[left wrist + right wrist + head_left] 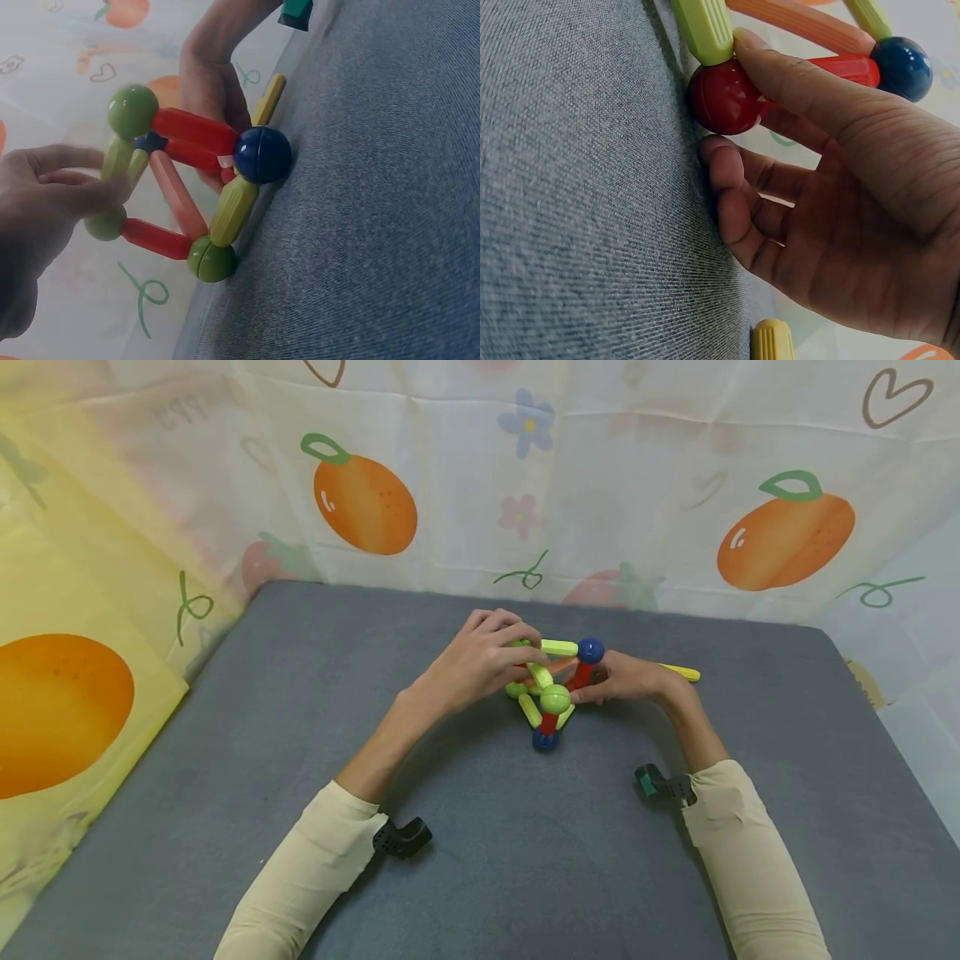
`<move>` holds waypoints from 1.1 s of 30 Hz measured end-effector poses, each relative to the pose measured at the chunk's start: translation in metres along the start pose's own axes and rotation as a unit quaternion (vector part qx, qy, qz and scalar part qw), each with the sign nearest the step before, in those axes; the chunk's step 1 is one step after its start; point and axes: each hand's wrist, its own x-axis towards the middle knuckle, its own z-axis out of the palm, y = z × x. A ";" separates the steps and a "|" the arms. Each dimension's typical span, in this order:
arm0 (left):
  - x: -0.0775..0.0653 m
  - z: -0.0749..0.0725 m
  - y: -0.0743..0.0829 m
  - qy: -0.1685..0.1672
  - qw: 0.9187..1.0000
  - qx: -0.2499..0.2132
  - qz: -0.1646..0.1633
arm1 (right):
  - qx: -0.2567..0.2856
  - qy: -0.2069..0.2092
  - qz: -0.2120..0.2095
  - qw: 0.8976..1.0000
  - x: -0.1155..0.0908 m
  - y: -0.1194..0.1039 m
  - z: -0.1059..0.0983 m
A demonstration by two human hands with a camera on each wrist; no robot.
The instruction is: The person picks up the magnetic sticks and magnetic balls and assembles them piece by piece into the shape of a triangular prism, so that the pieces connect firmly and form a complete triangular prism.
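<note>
A toy frame of magnetic rods and balls stands on the table, with a light green ball (555, 699) at an upper near corner and a blue ball (591, 650) at an upper far one. Red rods (196, 130), yellow-green rods and a slanting orange rod (178, 193) join the balls. My left hand (487, 656) pinches a yellow-green rod at the top left. Low on the other side, my right hand (626, 677) holds the frame by a red ball (727, 97), its thumb tip where a light green rod meets that ball. The fingers partly hide the joints.
A loose yellow rod (681, 672) lies on the dark grey table (495, 852) behind the right wrist. The fruit-patterned curtain (450, 468) hangs along the back edge. Black camera mounts (402, 837) sit on both wrists.
</note>
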 end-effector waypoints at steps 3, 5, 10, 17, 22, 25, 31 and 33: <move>0.000 0.002 0.000 0.001 1.000 0.007 0.000 | -0.001 0.002 0.004 1.000 0.000 0.000 0.000; 0.000 0.003 0.000 -0.002 1.000 0.014 -0.006 | 0.000 0.003 0.005 1.000 0.000 -0.001 0.000; 0.000 0.000 -0.001 -0.020 0.999 -0.012 -0.037 | 0.001 0.003 0.007 1.000 -0.001 -0.001 0.001; -0.001 -0.005 -0.004 -0.038 0.997 -0.049 -0.048 | 0.002 -0.002 0.003 1.000 0.000 0.000 0.000; -0.009 -0.024 -0.018 -0.133 0.980 -0.074 -0.131 | -0.002 0.002 0.010 1.000 0.000 -0.002 0.001; -0.021 -0.039 -0.031 -0.217 0.951 -0.092 -0.200 | -0.004 0.005 0.014 1.000 0.000 -0.002 0.001; -0.047 -0.055 -0.059 -0.349 0.889 -0.147 -0.258 | 0.002 0.008 0.018 1.000 -0.002 -0.003 0.002; -0.055 -0.054 -0.067 -0.379 0.872 -0.173 -0.257 | 0.004 0.010 0.019 1.000 -0.002 -0.002 0.002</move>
